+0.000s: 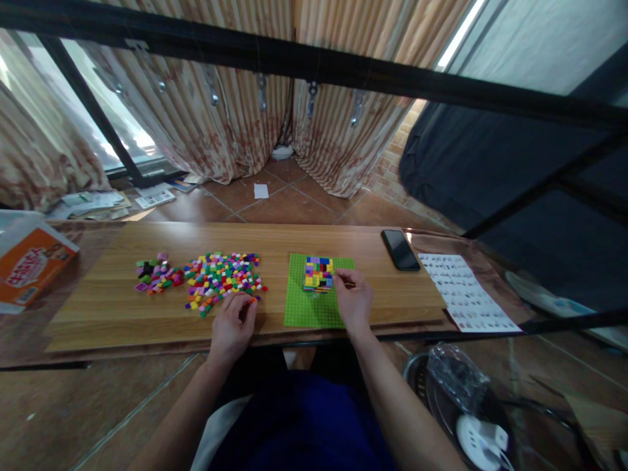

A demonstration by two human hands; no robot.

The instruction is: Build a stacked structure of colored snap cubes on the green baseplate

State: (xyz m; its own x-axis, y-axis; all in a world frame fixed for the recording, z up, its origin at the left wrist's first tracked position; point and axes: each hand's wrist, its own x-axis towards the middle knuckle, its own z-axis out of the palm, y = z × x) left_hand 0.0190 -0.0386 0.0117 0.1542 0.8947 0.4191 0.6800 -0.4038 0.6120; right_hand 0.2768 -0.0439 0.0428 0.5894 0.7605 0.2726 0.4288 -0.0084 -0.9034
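At the near right edge of a pile of small toy bricks (220, 275), my left hand (231, 327) is closed in a pinch. A small orange brick (253, 300) shows at its fingertips. My right hand (355, 302) is also pinched, its fingertips at the right side of a multicoloured block of stacked bricks (318, 275). Whatever those fingers hold, if anything, is hidden. The stack sits on the upper middle of a green studded baseplate (299, 311), and my right hand partly covers the plate's right side.
A smaller heap of pink, black and green pieces (154, 275) lies left of the pile. On the right are a black phone (401, 250) and a printed sheet (466, 291). An orange-and-white box (34, 265) stands far left. A dark metal bar (314, 59) crosses above the wooden board (122, 320).
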